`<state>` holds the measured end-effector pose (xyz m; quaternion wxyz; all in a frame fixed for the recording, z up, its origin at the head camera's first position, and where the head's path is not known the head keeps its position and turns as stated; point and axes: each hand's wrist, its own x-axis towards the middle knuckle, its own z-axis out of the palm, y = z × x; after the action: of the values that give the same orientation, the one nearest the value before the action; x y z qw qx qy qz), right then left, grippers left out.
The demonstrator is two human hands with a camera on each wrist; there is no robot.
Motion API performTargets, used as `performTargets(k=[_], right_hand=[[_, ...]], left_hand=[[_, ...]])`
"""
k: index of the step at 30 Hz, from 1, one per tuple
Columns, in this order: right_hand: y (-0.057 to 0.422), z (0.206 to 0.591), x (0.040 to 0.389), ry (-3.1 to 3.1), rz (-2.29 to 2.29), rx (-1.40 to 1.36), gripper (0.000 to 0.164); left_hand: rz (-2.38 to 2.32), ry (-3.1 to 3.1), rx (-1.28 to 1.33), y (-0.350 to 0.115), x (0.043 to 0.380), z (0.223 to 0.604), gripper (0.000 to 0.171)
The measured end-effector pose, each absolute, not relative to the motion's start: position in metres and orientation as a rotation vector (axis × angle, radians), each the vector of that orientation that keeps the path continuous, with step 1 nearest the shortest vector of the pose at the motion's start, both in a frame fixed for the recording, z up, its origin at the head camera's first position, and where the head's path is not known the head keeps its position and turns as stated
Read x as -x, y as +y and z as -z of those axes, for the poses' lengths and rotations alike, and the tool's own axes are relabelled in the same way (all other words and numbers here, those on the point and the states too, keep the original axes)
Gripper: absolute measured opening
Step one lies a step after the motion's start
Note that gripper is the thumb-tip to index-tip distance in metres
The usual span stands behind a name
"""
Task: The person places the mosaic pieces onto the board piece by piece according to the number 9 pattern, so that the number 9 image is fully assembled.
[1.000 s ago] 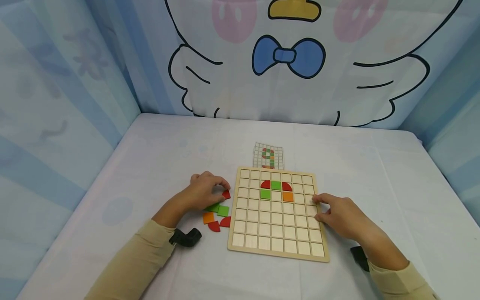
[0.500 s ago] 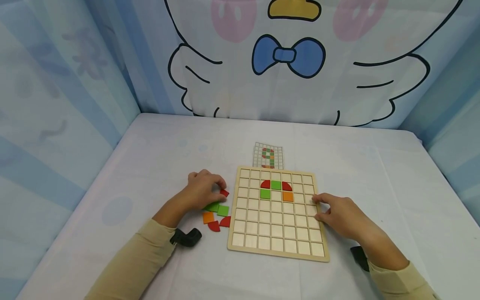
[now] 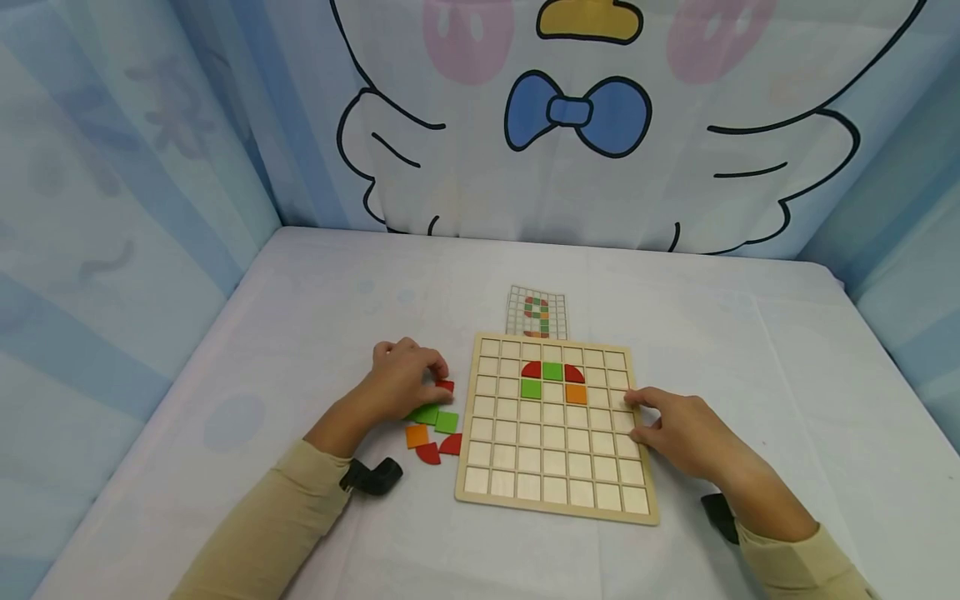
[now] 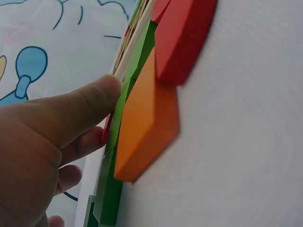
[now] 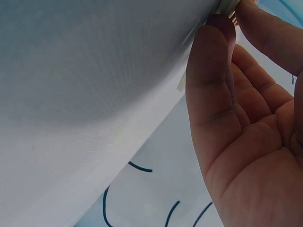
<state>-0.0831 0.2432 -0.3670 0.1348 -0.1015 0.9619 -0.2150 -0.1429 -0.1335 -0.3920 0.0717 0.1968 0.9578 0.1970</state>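
Note:
My left hand [image 3: 405,379] is left of the wooden grid board [image 3: 555,492], pinching a red quarter-circle tile [image 3: 446,386] between thumb and fingers. In the left wrist view, only a thin red edge of this tile [image 4: 106,128] shows at the fingertips. Just below this hand lie green square tiles [image 3: 446,422], an orange square tile [image 3: 416,435] and red rounded tiles [image 3: 428,452]. My right hand [image 3: 678,425] grips the board's right edge with thumb and fingers. Red, green and orange tiles [image 3: 552,372] sit in the board's upper cells.
Behind the board, partly covered by it, lies a pattern card [image 3: 555,304] printed with a grid and coloured shapes. A white cloth covers the table [image 3: 337,275]. A printed curtain [image 3: 465,183] hangs along the far edge, and blue curtains [image 3: 112,208] stand at the sides.
The left hand has shifted slightly left, away from the board, and the red tile has turned in its fingers. The right hand and the board have stayed put.

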Motion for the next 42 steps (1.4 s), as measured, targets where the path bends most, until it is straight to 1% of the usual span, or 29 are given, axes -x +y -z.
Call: performTargets(k=[11, 18, 32, 42], right_hand=[[0.244, 0.368, 0.082, 2.784, 0.632, 0.287, 0.048], [0.244, 0.369, 0.082, 2.782, 0.636, 0.283, 0.048], [0.243, 0.368, 0.083, 2.79, 0.613, 0.292, 0.048], [0.243, 0.367, 0.082, 2.794, 0.621, 0.301, 0.048]], left_hand=[[-0.672, 2.785, -0.661, -0.132, 0.141, 0.391, 0.021], [-0.659, 2.78, -0.646, -0.13, 0.141, 0.39, 0.018], [-0.615, 2.815, -0.641, -0.126, 0.14, 0.387, 0.022], [-0.642, 2.782, -0.719, -0.119, 0.14, 0.379, 0.022]])
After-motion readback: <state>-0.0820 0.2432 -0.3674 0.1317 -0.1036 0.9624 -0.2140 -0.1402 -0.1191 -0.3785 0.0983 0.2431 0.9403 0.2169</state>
